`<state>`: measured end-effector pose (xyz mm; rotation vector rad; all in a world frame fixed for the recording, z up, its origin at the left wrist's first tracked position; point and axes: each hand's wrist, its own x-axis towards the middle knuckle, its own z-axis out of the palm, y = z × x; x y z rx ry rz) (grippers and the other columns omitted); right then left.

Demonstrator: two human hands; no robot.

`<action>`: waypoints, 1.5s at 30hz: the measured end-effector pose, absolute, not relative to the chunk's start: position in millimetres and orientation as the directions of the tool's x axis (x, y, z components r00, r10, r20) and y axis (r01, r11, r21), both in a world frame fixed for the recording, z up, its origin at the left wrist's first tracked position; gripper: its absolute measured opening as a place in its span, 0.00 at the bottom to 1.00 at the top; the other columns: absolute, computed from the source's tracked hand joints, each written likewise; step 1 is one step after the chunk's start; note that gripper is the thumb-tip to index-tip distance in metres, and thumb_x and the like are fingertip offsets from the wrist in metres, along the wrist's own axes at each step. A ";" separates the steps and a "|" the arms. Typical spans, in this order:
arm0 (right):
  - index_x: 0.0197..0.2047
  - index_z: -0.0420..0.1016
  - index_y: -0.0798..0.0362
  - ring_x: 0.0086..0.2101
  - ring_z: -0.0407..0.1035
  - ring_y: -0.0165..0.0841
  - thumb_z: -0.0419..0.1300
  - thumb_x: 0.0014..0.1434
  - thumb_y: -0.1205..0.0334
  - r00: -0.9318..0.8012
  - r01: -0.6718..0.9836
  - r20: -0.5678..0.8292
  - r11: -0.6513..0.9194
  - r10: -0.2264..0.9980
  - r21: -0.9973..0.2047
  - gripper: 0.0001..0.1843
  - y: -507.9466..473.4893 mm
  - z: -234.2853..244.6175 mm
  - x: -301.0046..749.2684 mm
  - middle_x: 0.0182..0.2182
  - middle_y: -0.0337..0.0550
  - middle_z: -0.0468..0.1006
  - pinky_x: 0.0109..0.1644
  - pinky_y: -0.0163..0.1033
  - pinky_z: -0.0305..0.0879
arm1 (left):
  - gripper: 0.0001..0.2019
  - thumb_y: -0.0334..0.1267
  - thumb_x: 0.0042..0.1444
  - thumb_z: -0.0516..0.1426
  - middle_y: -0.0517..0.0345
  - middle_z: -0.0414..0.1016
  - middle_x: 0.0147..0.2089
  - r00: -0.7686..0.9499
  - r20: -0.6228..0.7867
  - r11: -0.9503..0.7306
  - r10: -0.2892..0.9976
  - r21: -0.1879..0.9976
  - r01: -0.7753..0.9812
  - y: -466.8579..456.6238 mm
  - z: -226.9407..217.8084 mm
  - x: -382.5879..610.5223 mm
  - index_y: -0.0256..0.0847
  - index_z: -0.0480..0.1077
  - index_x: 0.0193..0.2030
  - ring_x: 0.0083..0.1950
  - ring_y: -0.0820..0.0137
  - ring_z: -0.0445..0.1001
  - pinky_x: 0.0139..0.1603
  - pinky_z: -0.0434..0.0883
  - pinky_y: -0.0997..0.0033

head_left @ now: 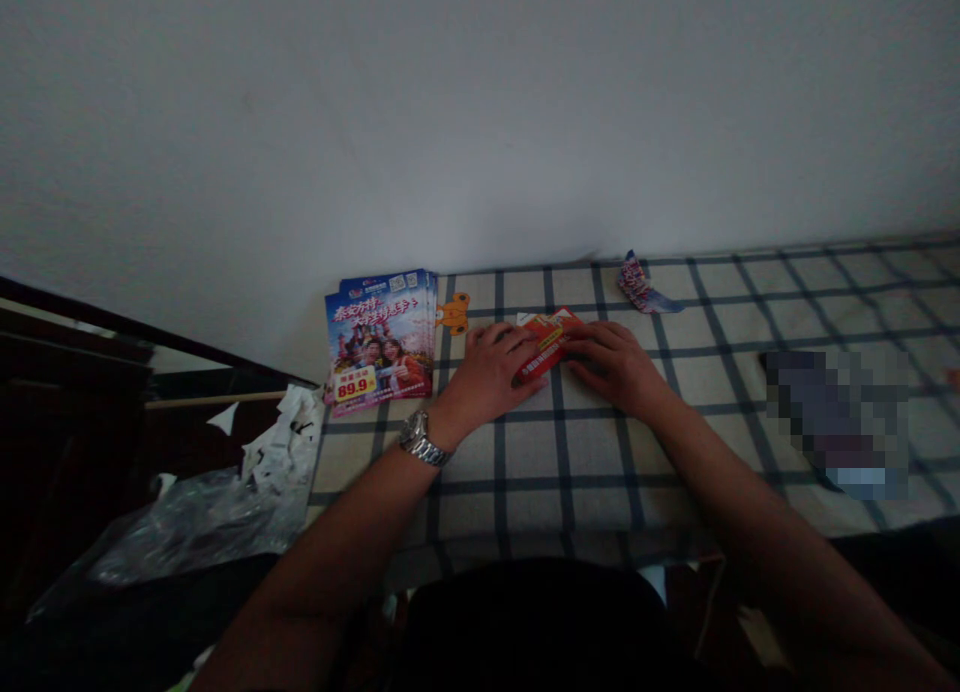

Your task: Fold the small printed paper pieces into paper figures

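Observation:
A small folded flyer (546, 348), red with yellow and white print, lies on the checked cloth between my hands. My left hand (499, 367), with a metal watch (426, 440) on its wrist, grips the flyer's left end with bent fingers. From the other side, my right hand (615, 364) holds the right end, its thumb near the lower edge and its fingers curled over the top. Both palms stay low, close to the cloth. Parts of the folds are hidden under my fingers.
A stack of colourful flyers (381, 342) lies at the left by the wall, next to an orange bear figure (453, 314). A crumpled printed paper (641, 284) sits behind my right hand. A blurred dark object (832, 417) lies right. Plastic wrap (202, 522) is at lower left.

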<state>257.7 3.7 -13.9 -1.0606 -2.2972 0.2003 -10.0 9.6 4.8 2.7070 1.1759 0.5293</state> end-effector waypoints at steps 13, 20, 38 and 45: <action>0.57 0.79 0.48 0.61 0.72 0.48 0.62 0.69 0.61 -0.543 0.624 0.429 0.689 0.722 -0.368 0.14 2.9 -17.8 255.4 0.61 0.52 0.78 0.64 0.59 0.71 | 0.21 0.50 0.65 0.63 0.50 0.74 0.64 0.640 0.276 -0.696 0.717 0.322 0.642 12.5 -1.4 -10.7 0.43 0.73 0.60 0.67 0.53 0.66 0.69 0.61 0.47; 0.53 0.82 0.48 0.57 0.74 0.48 0.62 0.70 0.60 -0.537 0.627 0.438 0.689 0.721 -0.364 0.11 0.8 -12.3 252.8 0.57 0.53 0.80 0.60 0.59 0.73 | 0.22 0.50 0.66 0.62 0.50 0.74 0.65 0.627 0.301 -0.696 0.718 0.289 0.658 12.5 3.1 -12.0 0.44 0.72 0.63 0.66 0.53 0.66 0.68 0.61 0.45; 0.55 0.81 0.47 0.54 0.74 0.47 0.65 0.68 0.57 -0.555 0.609 0.435 0.702 0.709 -0.369 0.14 -0.1 -11.8 252.9 0.55 0.52 0.79 0.57 0.57 0.73 | 0.11 0.44 0.70 0.59 0.56 0.77 0.62 0.626 0.296 -0.692 0.722 0.293 0.660 14.4 3.2 -12.6 0.48 0.77 0.55 0.62 0.56 0.71 0.61 0.63 0.47; 0.52 0.83 0.46 0.51 0.75 0.45 0.62 0.70 0.59 -0.550 0.608 0.444 0.703 0.708 -0.368 0.10 1.6 -18.1 254.4 0.51 0.50 0.81 0.55 0.55 0.74 | 0.11 0.42 0.72 0.55 0.56 0.79 0.58 0.624 0.325 -0.703 0.711 0.304 0.643 15.0 2.8 -12.4 0.47 0.78 0.54 0.59 0.59 0.73 0.60 0.65 0.49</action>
